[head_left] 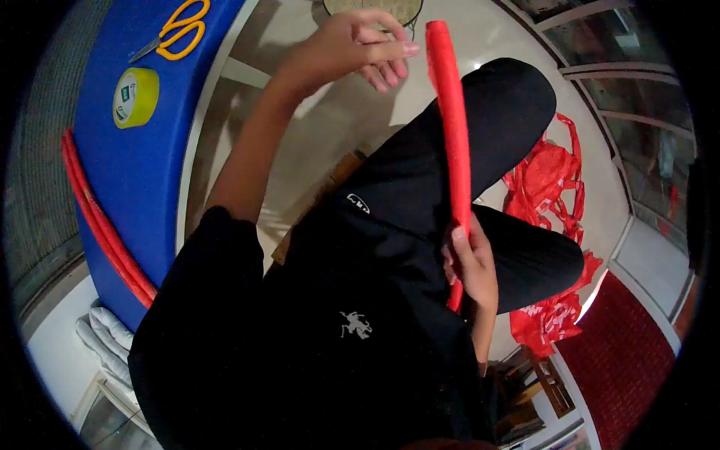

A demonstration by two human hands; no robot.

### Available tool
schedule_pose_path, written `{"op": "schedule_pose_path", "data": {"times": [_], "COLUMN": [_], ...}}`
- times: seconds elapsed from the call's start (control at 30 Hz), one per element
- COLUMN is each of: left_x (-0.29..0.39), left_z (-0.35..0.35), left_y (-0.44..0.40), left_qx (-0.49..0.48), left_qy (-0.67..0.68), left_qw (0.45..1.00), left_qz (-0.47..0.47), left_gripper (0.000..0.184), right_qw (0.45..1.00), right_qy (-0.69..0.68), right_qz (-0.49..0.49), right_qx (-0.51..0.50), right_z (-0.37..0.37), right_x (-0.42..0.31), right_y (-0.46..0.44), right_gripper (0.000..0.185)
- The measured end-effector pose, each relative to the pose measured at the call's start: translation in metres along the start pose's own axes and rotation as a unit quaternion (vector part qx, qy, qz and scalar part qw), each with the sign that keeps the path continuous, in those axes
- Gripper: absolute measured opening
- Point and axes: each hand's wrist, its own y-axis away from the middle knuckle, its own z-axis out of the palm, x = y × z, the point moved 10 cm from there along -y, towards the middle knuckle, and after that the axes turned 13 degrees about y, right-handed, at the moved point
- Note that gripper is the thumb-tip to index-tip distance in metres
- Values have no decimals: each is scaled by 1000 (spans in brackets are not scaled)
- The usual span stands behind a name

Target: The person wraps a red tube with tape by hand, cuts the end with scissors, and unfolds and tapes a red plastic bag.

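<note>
A long red wrapped tube (454, 135) stands lengthwise in front of my black-clothed legs, its upper end near the top of the view. My right hand (474, 266) is closed around the tube's lower part. Just left of the upper end, my left hand (375, 52) is raised with its fingers loosely bent and apart, not touching the tube. Nothing can be seen in it.
On the blue surface (161, 142) at the left lie orange-handled scissors (180, 34), a yellow tape roll (136, 97) and long red rods (105, 225). Crumpled red plastic (547, 176) is beyond my legs. A round stool (375, 9) shows at the top.
</note>
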Motion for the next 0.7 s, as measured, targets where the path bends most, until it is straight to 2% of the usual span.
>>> {"op": "schedule_pose_path", "data": {"times": [0.07,0.17,0.27,0.33,0.43,0.5,0.57,0.63,0.7], "left_x": [-19,-19,-17,-17,-21,-24,-25,-24,-20], "left_z": [7,15,12,10,1,-6,-11,-14,-12], "left_y": [-1,3,7,6,6,8,9,11,12], "left_qx": [6,-13,6,8,19,35,49,64,61], "left_qy": [9,19,56,70,89,56,69,83,83], "left_qw": [997,998,997,996,994,994,993,992,992], "left_qz": [-83,-56,-58,-55,-55,-85,-78,-71,-79], "left_gripper": [43,43,46,45,43,32,36,39,36], "right_qw": [1000,999,1000,993,979,974,971,930,929], "right_qy": [1,-24,-30,79,151,169,184,296,277], "right_qz": [-16,-20,2,-26,-36,-36,-42,-149,-187], "right_qx": [-14,-25,-2,81,136,145,146,157,160], "right_z": [5,13,13,3,4,3,4,0,-1], "right_x": [5,-5,0,3,-15,-18,-19,-39,-47], "right_y": [-4,-2,1,1,8,11,8,9,8], "right_gripper": [32,34,31,26,22,21,21,20,19]}}
